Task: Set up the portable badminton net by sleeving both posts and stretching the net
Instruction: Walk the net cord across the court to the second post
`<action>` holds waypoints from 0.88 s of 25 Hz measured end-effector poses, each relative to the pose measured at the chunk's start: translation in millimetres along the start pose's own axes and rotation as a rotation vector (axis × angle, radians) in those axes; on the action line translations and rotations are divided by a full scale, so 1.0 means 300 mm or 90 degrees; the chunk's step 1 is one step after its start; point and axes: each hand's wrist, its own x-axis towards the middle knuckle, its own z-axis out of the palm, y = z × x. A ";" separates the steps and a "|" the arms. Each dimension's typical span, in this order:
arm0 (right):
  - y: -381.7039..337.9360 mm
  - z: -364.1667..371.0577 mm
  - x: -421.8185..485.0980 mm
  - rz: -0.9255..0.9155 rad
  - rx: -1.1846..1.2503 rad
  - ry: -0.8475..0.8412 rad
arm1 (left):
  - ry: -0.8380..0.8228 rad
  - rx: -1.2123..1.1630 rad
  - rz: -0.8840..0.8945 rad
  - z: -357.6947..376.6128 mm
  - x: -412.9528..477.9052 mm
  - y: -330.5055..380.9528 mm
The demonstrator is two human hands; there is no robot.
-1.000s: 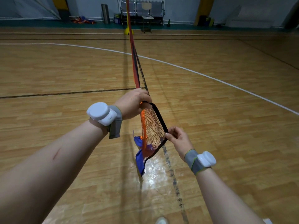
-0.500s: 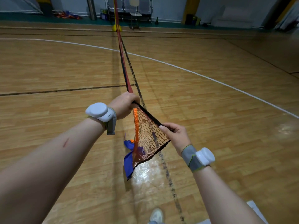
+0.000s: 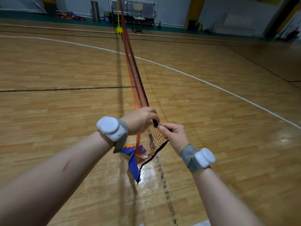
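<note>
Gym court: L hand (image 3: 140,120) grips the bunched orange net (image 3: 135,75) end w/ curled fingers; R hand (image 3: 175,135) pinches its black edge tape (image 3: 155,123) alongside. Net stretches above the wood floor (image 3: 65,70) to the far yellow post (image 3: 118,28).

Orange-and-black net (image 3: 133,74) — bunched, stretched taut toward yellow post (image 3: 118,17)

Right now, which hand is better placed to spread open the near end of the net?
Probably the right hand: its fingers pinch the black edge band, while the left hand anchors the taut net.
</note>
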 end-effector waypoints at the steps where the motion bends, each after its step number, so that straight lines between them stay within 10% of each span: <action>1: 0.008 -0.016 -0.008 0.006 -0.001 -0.003 | -0.010 -0.021 -0.010 0.003 0.007 0.020; 22: 0.112 -0.150 -0.084 0.045 -0.064 0.014 | 0.113 0.043 -0.066 -0.086 0.025 0.176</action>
